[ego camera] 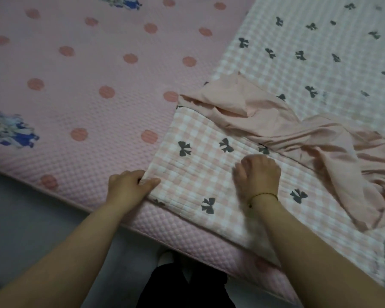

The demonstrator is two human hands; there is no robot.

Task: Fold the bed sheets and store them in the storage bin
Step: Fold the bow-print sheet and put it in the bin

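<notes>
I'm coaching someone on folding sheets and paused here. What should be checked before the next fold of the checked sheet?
1. Left hand has a firm hold: ok, its fingers and thumb pinch the near corner of the checked sheet.
2. Right hand has a hold: cannot tell. It sits on the sheet with curled fingers, but it is blurred.
3. Sheet free of other fabric: not ok, a plain pink cloth lies crumpled across it.
4. Flap near the hands lies flat: ok, only faint creases.
5. Sheet supported by the bed: ok.
6. Storage bin ready: cannot tell, it is not in view.
</notes>
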